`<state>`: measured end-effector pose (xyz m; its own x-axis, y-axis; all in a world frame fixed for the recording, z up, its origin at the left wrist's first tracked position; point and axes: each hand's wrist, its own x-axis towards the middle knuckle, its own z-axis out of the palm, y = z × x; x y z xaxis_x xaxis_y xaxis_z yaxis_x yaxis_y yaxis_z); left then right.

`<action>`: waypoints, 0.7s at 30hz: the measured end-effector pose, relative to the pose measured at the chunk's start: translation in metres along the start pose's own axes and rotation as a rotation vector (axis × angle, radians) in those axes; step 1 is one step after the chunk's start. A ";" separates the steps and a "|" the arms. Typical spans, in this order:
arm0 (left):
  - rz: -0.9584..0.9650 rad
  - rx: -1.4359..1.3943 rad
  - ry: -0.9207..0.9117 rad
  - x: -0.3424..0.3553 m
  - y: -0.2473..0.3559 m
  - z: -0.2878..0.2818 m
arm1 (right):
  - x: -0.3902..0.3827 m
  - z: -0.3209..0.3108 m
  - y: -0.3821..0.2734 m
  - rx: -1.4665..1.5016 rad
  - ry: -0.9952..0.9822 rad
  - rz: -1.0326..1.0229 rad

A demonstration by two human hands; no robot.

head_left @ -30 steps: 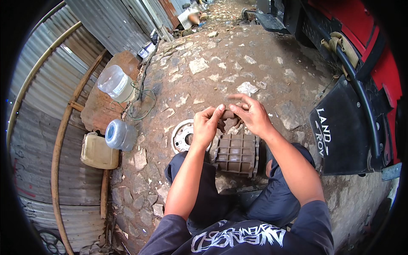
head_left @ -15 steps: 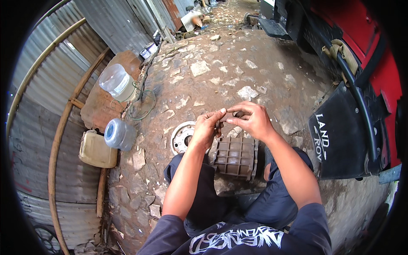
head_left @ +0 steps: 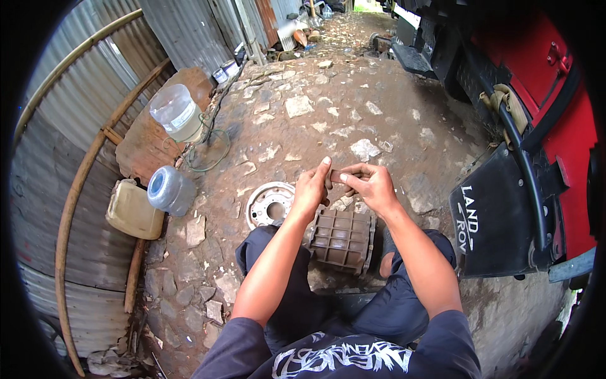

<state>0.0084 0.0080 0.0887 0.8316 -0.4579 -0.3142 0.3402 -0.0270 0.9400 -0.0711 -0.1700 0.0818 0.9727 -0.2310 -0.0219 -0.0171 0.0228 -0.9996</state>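
My left hand (head_left: 312, 188) and my right hand (head_left: 374, 188) meet in front of me, above a ribbed metal casing. Pinched between them is a small flat reddish-brown piece (head_left: 336, 177); its exact kind is too small to tell. My left thumb points up while its other fingers curl behind, partly hidden. The right thumb and fingers close on the piece's right end. Below, the brown ribbed casing (head_left: 341, 237) lies on the ground between my legs. A pale round metal plate with a centre hole (head_left: 257, 206) lies left of it, partly behind my left knee.
At left stand a clear cut-open water jug (head_left: 183, 117), a blue-tinted jug (head_left: 173, 191) and a yellowish jerrycan (head_left: 134, 211) near a corrugated metal wall (head_left: 69, 170). A red vehicle (head_left: 571, 139) with a black mudflap (head_left: 489, 211) stands at right. Stones stud the dirt ground (head_left: 300, 106).
The view has shifted slightly. My left thumb has straightened upward away from the right fingers, and the brown piece shows more plainly between my hands.
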 end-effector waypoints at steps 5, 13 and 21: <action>0.209 -0.070 -0.125 -0.002 -0.008 -0.005 | -0.010 0.001 0.003 0.306 0.003 0.053; 0.316 0.047 -0.207 -0.005 -0.005 -0.013 | -0.022 -0.007 0.009 0.816 -0.280 0.258; 0.389 0.280 -0.396 0.011 -0.002 -0.026 | -0.028 -0.005 0.022 0.902 -0.280 0.412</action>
<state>0.0281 0.0258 0.0800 0.6273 -0.7745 0.0815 -0.1279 0.0008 0.9918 -0.1000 -0.1683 0.0605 0.9518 0.1917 -0.2393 -0.2932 0.7971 -0.5279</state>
